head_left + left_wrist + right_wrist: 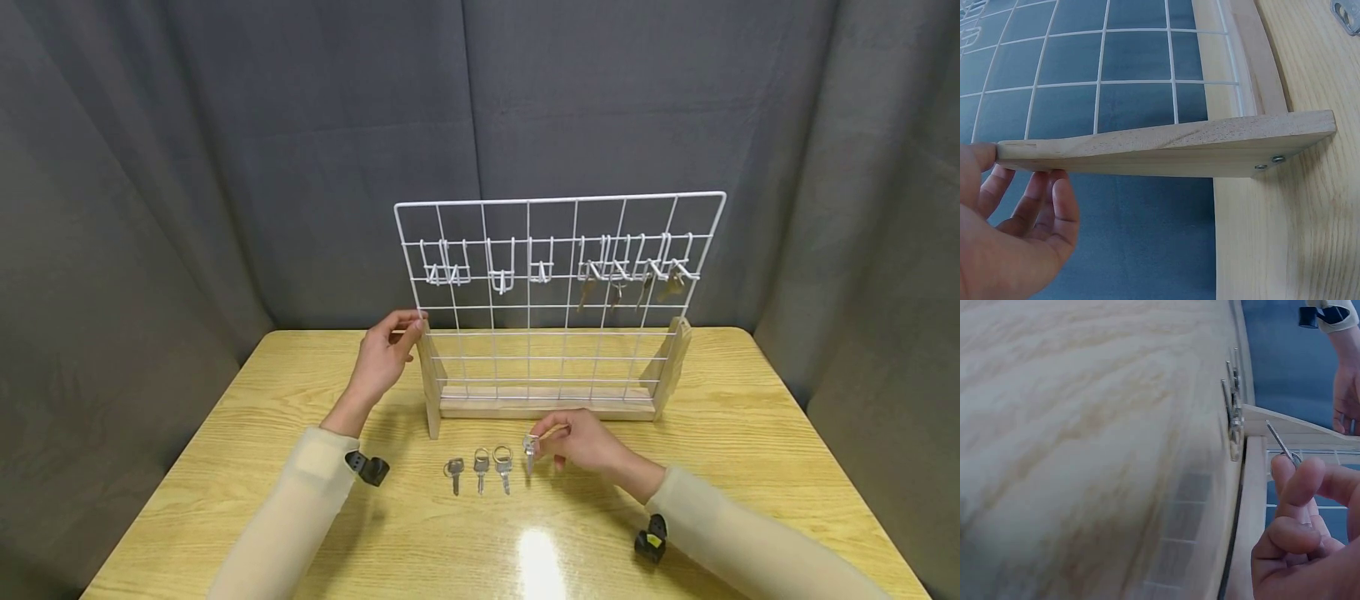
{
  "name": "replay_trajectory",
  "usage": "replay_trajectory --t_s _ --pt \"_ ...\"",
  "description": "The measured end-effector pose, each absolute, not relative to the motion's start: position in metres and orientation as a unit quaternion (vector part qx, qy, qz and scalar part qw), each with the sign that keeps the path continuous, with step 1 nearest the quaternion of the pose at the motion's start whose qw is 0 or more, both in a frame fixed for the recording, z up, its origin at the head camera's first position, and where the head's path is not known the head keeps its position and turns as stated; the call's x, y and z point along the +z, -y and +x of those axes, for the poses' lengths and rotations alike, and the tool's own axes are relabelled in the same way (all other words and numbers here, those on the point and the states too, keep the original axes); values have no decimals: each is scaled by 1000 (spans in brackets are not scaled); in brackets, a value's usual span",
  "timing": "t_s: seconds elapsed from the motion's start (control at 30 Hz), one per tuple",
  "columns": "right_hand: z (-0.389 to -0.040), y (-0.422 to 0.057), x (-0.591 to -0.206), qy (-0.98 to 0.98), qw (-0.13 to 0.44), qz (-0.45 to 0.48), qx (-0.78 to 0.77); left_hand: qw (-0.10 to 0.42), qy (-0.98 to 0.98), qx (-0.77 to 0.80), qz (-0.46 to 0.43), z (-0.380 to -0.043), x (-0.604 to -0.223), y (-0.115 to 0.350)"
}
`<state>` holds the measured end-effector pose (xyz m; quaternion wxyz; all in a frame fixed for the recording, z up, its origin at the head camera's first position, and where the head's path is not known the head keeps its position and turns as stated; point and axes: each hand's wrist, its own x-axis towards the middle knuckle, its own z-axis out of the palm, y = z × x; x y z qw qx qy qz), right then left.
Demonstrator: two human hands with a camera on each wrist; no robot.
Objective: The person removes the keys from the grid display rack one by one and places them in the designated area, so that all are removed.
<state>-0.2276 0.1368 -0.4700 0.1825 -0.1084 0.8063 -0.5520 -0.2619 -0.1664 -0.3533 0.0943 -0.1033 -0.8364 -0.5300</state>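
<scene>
My left hand (381, 354) pinches the top end of the wooden side support (1166, 144) of a white wire grid rack (528, 333), thumb on one side and fingertips on the other. Low in front of the rack's base, my right hand (585, 440) pinches a silver key (529, 454) by its ring end. In the right wrist view that key (1280, 439) sticks out past the fingertips. To its left on the table, three silver keys with rings lie in a row: a left key (455, 475), a middle key (481, 469) and a right key (503, 468).
White hooks (501, 279) sit along the upper grid. Several brassy and dark keys (672, 285) hang from the hooks on the right. The rack's wooden base bar (547, 408) rests on the wood-grain table (420, 550). Grey curtains (337, 125) surround the table.
</scene>
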Motion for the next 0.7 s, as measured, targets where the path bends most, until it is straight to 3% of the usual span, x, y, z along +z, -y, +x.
replay_trajectory --t_s 0.7 --pt "-226 -134 -489 -809 203 -141 -534 89 840 -526 -100 -259 -351 166"
